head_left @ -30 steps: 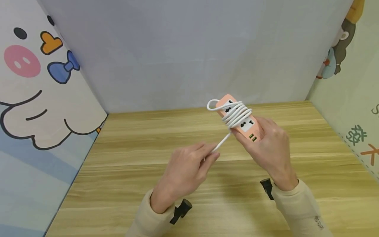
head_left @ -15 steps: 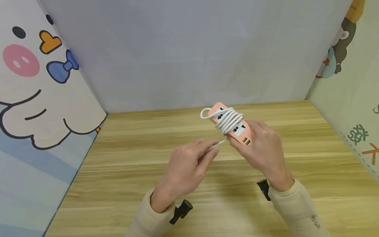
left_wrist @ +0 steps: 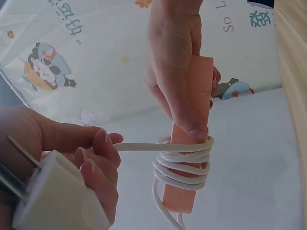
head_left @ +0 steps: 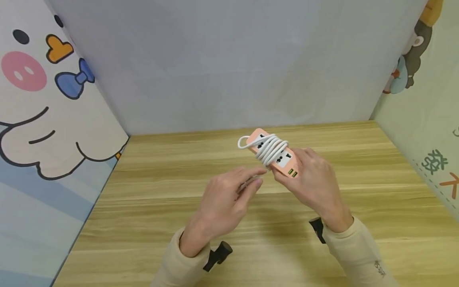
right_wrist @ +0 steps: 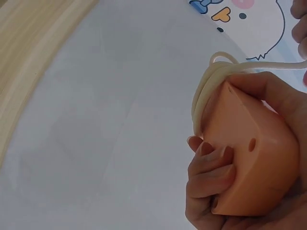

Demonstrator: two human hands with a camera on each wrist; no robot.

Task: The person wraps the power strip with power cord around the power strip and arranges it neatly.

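A pink power strip (head_left: pixel 295 159) with white socket panels and two green USB ports is held above the table by my right hand (head_left: pixel 315 183), its fingers wrapped round the lower end. Several turns of white cord (head_left: pixel 271 149) circle the strip's middle, and a small loop sticks out at its far end. My left hand (head_left: pixel 224 201) pinches the free length of cord, which runs taut to the strip in the left wrist view. A white plug (left_wrist: pixel 60 196) with metal prongs sits against the left palm there; in the head view the hand hides it.
Below the hands lies a wood-grain table (head_left: pixel 154 223). A pale grey wall (head_left: pixel 222 71) rises behind it. Panels with cartoon prints stand at the left (head_left: pixel 97 131) and right. Black camera mounts (head_left: pixel 218 255) project from both sleeves.
My right hand and the power strip have shifted left and slightly nearer me. The stretch of cord between the two hands has become shorter. My left hand has barely moved.
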